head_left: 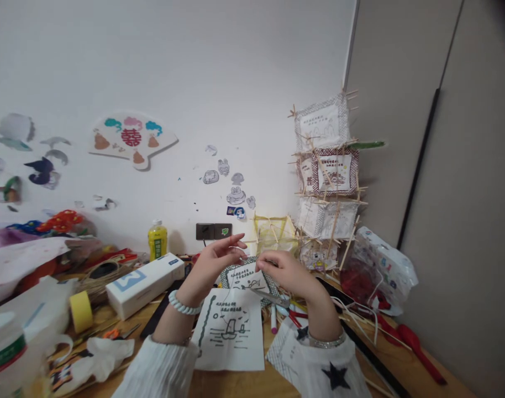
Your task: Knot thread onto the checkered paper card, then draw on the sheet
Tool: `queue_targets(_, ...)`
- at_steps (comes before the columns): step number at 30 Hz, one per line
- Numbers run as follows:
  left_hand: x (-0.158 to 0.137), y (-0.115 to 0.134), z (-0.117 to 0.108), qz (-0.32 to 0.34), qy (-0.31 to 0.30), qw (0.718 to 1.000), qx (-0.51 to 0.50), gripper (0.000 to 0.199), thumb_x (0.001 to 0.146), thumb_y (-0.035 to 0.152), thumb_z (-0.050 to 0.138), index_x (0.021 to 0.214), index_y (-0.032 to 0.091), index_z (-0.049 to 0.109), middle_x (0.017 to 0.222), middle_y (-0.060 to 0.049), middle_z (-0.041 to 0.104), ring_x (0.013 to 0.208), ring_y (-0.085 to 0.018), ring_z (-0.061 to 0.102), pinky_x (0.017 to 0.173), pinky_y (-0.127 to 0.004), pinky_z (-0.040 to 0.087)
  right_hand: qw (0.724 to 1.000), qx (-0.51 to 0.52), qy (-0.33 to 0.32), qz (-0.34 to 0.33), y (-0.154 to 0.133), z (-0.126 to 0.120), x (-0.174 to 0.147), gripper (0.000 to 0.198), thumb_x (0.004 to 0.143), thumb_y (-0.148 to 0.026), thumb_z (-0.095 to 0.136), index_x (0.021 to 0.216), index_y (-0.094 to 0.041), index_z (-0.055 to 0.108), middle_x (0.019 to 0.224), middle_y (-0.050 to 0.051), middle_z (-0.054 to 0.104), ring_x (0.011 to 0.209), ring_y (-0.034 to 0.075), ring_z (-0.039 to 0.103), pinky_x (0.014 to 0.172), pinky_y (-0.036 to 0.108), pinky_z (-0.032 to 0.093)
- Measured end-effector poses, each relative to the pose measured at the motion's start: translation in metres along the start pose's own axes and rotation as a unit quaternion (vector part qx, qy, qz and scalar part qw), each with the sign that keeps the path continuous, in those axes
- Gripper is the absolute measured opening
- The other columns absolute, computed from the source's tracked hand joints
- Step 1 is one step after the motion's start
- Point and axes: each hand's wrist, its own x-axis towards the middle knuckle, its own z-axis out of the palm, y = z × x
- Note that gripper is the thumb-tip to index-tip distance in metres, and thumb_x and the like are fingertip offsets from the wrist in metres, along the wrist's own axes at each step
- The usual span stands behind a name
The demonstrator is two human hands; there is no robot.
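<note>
My left hand (221, 262) is raised over the table, its fingers stretched out and the thumb apart from them. A thin dark thread (229, 296) hangs beside its thumb, above a white paper sheet (231, 354) with an ink drawing of sailboats. Thumb and forefinger of my right hand (283, 273) are pinched together, apparently on the thread; the tips are partly hidden. Below both hands lies a drawn card with a green checked border (246, 273). Scissors (273, 298) lie under my right hand, close to a pink-ended marker (273, 320).
A layered stick-and-paper lantern tower (329, 171) stands at back right, beside a yellow stick frame (275, 235). On the left are a white box (147, 284), yellow tape (80, 312), a yellow bottle (157, 240) and a jar (6, 354). Red ribbon (418, 351) lies at right.
</note>
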Motion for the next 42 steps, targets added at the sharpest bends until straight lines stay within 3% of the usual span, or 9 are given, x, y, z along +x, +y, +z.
queue_targets(7,-0.003,0.008,0.001,-0.013,-0.015,0.998,-0.055,0.045,0.061,0.012,0.07,0.105,0.018,0.062,0.089,-0.004,0.061,0.075,-0.011,0.058,0.073,-0.027,0.046,0.999,-0.006,0.037,0.011,0.003,-0.004,0.0,0.021,0.082,-0.029,0.045,0.071,-0.017,0.059,0.065,-0.001,0.054,0.065,0.013,0.046,0.06,0.023,0.032)
queue_targets(12,-0.004,0.008,0.004,-0.02,0.014,0.997,-0.071,0.046,0.061,0.016,0.071,0.107,0.019,0.061,0.094,-0.003,0.061,0.074,-0.011,0.058,0.074,-0.026,0.046,0.999,-0.002,0.032,0.011,0.002,-0.003,0.0,0.022,0.082,-0.028,0.045,0.07,-0.017,0.059,0.065,-0.001,0.053,0.064,0.013,0.046,0.06,0.023,0.032)
queue_targets(17,-0.006,0.012,0.014,-0.04,0.059,0.997,-0.014,0.051,0.06,0.02,0.072,0.109,0.014,0.058,0.095,-0.006,0.061,0.073,-0.013,0.06,0.072,-0.029,0.048,0.997,0.03,0.074,0.02,-0.005,0.003,0.001,0.017,0.078,-0.034,0.053,0.078,-0.018,0.059,0.056,-0.004,0.044,0.053,0.01,0.039,0.051,0.021,0.028)
queue_targets(20,-0.01,0.016,0.022,-0.037,0.051,0.998,0.028,0.051,0.062,0.022,0.07,0.111,0.014,0.056,0.098,-0.006,0.061,0.071,-0.012,0.06,0.072,-0.03,0.049,0.99,0.045,0.127,0.036,-0.01,0.007,0.004,0.02,0.074,-0.037,0.057,0.082,-0.019,0.059,0.051,-0.007,0.036,0.047,0.009,0.032,0.046,0.021,0.024)
queue_targets(26,-0.014,0.02,0.028,-0.028,0.022,0.999,0.037,0.057,0.062,0.023,0.069,0.116,0.013,0.052,0.102,-0.007,0.061,0.071,-0.011,0.059,0.075,-0.031,0.048,0.985,0.04,0.165,0.007,-0.013,0.008,0.006,0.014,0.077,-0.03,0.053,0.071,-0.018,0.057,0.063,-0.002,0.051,0.055,0.01,0.041,0.051,0.022,0.03)
queue_targets(33,-0.02,0.03,0.034,-0.017,0.023,0.999,0.025,0.068,0.059,0.019,0.071,0.122,0.012,0.046,0.094,-0.008,0.062,0.076,-0.014,0.058,0.07,-0.03,0.048,0.978,0.08,0.192,-0.016,-0.017,0.006,0.003,0.018,0.079,-0.034,0.05,0.075,-0.018,0.055,0.062,-0.003,0.046,0.056,0.01,0.039,0.051,0.021,0.03)
queue_targets(36,-0.023,0.035,0.037,-0.012,0.033,0.999,0.011,0.067,0.059,0.019,0.071,0.121,0.013,0.047,0.098,-0.009,0.061,0.076,-0.013,0.058,0.068,-0.028,0.047,0.976,0.085,0.197,-0.02,-0.02,0.006,0.002,0.019,0.079,-0.036,0.05,0.075,-0.018,0.054,0.059,-0.004,0.043,0.053,0.009,0.036,0.049,0.021,0.028)
queue_targets(42,-0.025,0.037,0.036,0.01,0.034,0.999,-0.017,0.058,0.062,0.02,0.071,0.116,0.016,0.052,0.107,-0.007,0.058,0.073,-0.009,0.056,0.072,-0.026,0.047,0.974,0.105,0.197,-0.042,-0.028,0.005,-0.002,0.018,0.079,-0.035,0.052,0.076,-0.018,0.055,0.067,-0.002,0.051,0.057,0.01,0.042,0.053,0.022,0.032)
